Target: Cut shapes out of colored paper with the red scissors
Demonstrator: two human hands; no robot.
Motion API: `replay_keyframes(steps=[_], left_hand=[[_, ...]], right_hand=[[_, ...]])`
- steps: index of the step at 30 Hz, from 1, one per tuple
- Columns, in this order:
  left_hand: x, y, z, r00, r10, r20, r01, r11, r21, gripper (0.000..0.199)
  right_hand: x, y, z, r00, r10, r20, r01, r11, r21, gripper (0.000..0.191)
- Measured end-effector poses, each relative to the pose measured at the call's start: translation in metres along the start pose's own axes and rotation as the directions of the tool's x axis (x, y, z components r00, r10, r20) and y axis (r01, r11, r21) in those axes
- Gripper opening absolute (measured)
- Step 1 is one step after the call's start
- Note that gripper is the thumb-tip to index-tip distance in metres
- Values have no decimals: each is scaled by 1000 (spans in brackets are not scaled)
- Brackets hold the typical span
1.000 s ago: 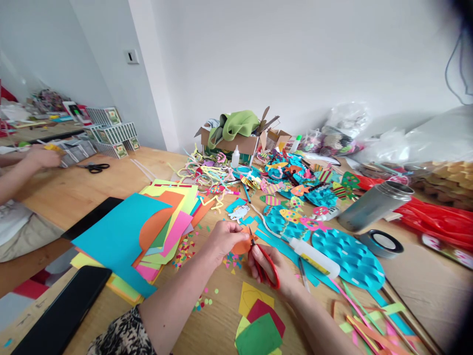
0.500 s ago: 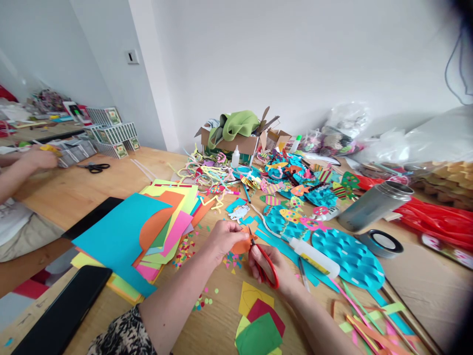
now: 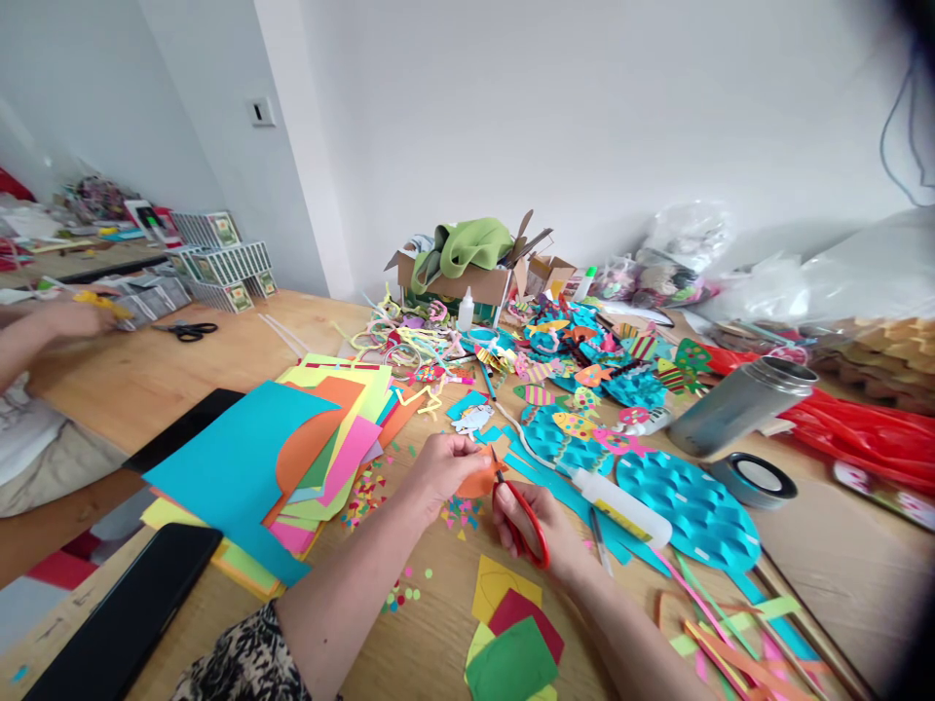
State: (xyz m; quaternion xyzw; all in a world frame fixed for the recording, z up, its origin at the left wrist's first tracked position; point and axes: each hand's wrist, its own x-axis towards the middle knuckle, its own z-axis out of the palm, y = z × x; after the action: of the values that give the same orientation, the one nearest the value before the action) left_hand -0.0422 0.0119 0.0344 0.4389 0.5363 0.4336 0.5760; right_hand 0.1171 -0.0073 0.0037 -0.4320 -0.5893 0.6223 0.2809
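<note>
My left hand pinches a small piece of orange paper between thumb and fingers, above the wooden table. Red-handled scissors are gripped in my right hand, with fingers through the loops. Their blades point up and away, at the right edge of the orange paper. Beneath the paper lies a scatter of tiny coloured confetti. Closer to me are yellow, red and green paper pieces; a curved line is drawn on the yellow one.
Left of my arm lie stacked coloured sheets and a black phone. On the right are a glue bottle, a blue scalloped paper disc, tape and a metal flask. A co-worker's hand works at far left.
The scissors and my right hand have shifted very slightly; the blades still meet the orange paper. At far left, the co-worker's hand has moved a little.
</note>
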Motion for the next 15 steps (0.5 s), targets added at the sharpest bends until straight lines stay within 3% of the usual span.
replay_keyframes(steps=[15], left_hand=[[-1,1,0,1000,9,-1,-9,1000,17,23]], right_hand=[[0,0,0,1000,5,-2,-5,1000,-2,63]])
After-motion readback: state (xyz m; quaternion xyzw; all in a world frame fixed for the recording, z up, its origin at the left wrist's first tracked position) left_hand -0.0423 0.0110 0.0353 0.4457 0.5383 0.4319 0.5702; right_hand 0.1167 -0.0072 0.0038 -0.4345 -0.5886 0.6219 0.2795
